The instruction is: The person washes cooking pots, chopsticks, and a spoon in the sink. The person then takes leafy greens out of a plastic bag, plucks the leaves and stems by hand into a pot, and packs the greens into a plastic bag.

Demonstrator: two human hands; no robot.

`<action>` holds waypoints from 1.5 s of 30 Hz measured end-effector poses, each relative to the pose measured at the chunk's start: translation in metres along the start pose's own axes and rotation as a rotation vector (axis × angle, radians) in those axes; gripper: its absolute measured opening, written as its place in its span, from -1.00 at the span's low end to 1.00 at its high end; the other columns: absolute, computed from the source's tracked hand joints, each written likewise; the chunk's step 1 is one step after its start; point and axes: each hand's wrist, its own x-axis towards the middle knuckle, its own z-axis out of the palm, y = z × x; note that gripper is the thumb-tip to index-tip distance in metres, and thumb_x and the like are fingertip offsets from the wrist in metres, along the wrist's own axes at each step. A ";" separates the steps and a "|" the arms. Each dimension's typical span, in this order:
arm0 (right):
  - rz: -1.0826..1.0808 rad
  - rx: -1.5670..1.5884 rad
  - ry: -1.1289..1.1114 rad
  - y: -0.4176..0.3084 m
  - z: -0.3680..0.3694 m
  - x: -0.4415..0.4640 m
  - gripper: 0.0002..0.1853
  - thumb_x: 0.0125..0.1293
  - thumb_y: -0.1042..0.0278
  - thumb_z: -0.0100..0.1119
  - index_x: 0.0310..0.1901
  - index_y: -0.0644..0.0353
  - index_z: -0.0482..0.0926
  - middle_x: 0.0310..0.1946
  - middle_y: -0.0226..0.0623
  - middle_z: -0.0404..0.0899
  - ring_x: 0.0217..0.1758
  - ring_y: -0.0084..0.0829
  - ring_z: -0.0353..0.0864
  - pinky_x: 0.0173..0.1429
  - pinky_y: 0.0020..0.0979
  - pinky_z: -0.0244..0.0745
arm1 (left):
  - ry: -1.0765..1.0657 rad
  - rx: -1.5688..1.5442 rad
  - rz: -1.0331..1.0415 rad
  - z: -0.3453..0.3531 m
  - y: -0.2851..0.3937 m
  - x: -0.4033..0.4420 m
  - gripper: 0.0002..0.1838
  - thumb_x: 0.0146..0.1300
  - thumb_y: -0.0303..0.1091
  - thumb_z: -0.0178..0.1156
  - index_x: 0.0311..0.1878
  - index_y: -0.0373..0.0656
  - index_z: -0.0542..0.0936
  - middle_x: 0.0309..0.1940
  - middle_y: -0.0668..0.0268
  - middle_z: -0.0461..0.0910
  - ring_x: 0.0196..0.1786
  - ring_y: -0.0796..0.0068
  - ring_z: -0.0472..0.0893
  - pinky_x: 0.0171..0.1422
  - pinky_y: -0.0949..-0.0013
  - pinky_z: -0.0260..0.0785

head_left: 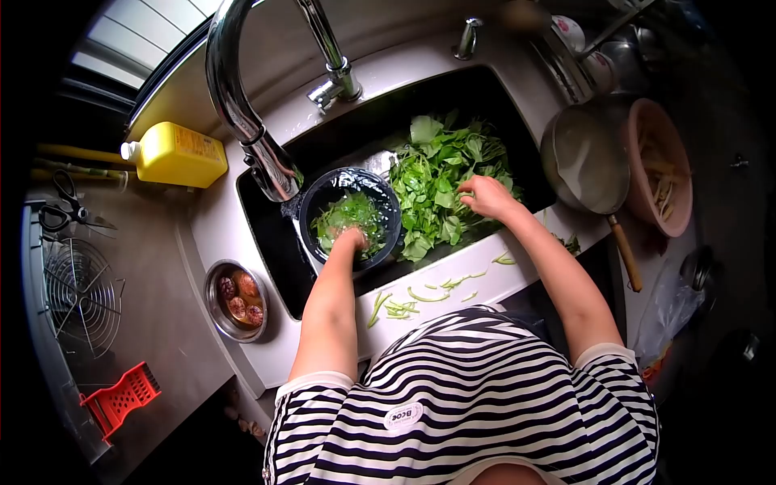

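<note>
My left hand (352, 239) reaches into a dark round bowl (307, 212) of water, where cut green leaves (349, 212) float; its fingers are under the surface and hidden. At the near side of a big heap of leafy greens (440, 174) in the sink, my right hand (487, 199) has its fingers curled and pinched together at a leaf or stem. The tall faucet (275, 166) stands over the bowl's left edge, and the water looks bubbly.
Cut stem pieces (402, 309) lie on the counter's front edge. A metal bowl of reddish round items (234, 301) sits left, near a yellow jug (179, 153), a red grater (123, 398) and scissors (69, 208). On the right are a pan (584, 158) and a pink basin (677, 174).
</note>
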 end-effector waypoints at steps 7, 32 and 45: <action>0.121 -0.445 -0.255 0.028 0.040 0.047 -0.60 -0.03 0.41 0.17 -0.07 0.20 0.50 0.00 -0.13 0.48 0.06 -0.14 0.50 0.05 -0.20 0.46 | 0.321 -0.673 0.028 -0.069 0.012 -0.103 -0.59 0.03 -0.16 0.25 -0.10 -0.23 0.60 -0.13 0.03 0.58 -0.02 0.16 0.57 0.11 0.29 0.37; -0.164 0.285 0.079 -0.050 -0.055 -0.031 -0.78 0.07 0.31 0.18 -0.25 0.19 0.64 -0.45 -0.17 0.61 -0.39 -0.30 0.59 -0.24 -0.37 0.43 | 0.691 -1.585 0.575 -0.135 0.092 -0.145 -0.44 0.08 -0.44 0.02 0.24 -0.22 0.33 0.04 0.25 0.50 0.15 0.47 0.39 0.22 0.44 0.18; -0.163 0.125 0.279 -0.071 0.007 -0.013 -0.72 0.12 0.14 0.18 -0.14 0.00 0.63 -0.04 -0.23 0.43 -0.09 -0.22 0.53 -0.02 -0.27 0.43 | 0.856 -1.237 0.347 -0.107 0.100 -0.117 -0.80 -0.02 -0.30 0.31 -0.34 -0.19 0.67 -0.04 0.08 0.54 0.03 0.27 0.52 0.13 0.35 0.30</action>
